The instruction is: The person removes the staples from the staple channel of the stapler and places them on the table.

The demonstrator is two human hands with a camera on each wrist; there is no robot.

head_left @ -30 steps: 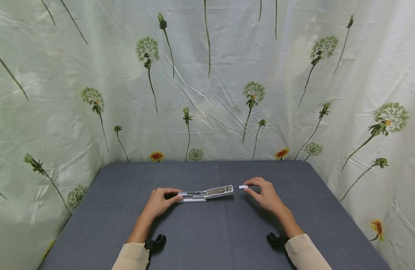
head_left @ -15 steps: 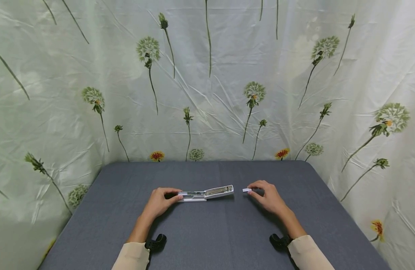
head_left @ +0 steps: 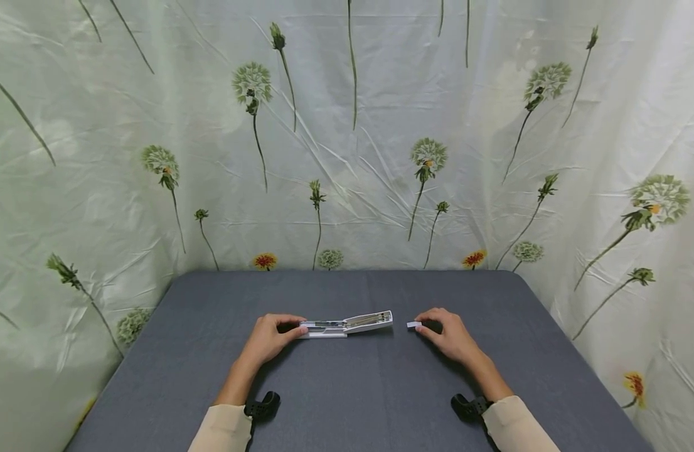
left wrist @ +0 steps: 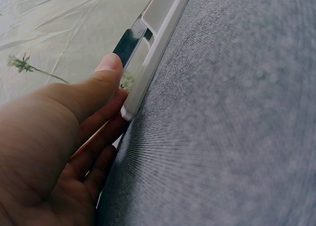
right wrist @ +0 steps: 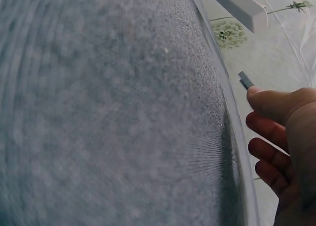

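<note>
A white stapler lies along the dark cloth, its top cover swung back to the right with the hollow inside facing up. My left hand grips the stapler's left end, the thumb lying on the metal magazine above the white base. To the right of the raised cover, my right hand pinches a short strip of staples between thumb and fingertip. In the right wrist view the strip sticks out past the thumb as a small grey bar, apart from the cover's end. The other right fingers are loosely bent.
A dark grey cloth covers the table. Behind it and along both sides hangs a pale curtain printed with dandelions. Black camera mounts sit on both wrists, below cream sleeves.
My right hand, pinching the staples, has moved slightly right and down toward me, away from the stapler's cover. The left hand and the stapler have stayed in place.
</note>
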